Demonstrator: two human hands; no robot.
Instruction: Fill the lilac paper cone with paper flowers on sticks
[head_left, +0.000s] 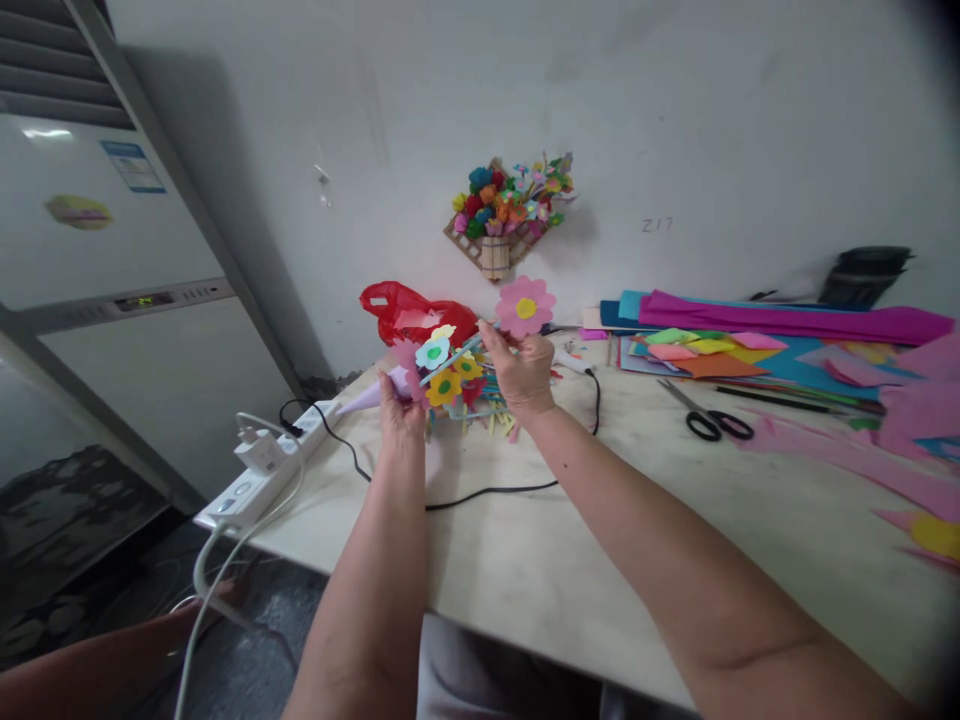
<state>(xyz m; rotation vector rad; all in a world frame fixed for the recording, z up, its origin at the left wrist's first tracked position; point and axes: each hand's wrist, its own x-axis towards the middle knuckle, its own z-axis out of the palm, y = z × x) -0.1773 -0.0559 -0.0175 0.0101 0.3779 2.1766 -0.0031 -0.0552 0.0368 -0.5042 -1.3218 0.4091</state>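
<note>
Two bare hands hold paper flowers above a pale craft table [570, 560].

Head view: the left hand [401, 408] is closed around the wide end of a lilac paper cone [371, 393]. The cone's tip points left toward a white power strip [259, 472] at the table edge. A bunch of paper flowers [448, 372] in white, yellow and red sits between the hands, just above the table. The right hand [523, 377] pinches the stem of a pink flower [526, 307] with a yellow centre, which it holds upright above the bunch. A red plastic bag [412, 312] lies just behind, and a black cable [487, 491] crosses the table under the arms. Black scissors [709, 420] lie to the right, near stacked coloured paper sheets [757, 335]. A basket of flowers [510, 212] hangs on the wall.
</note>
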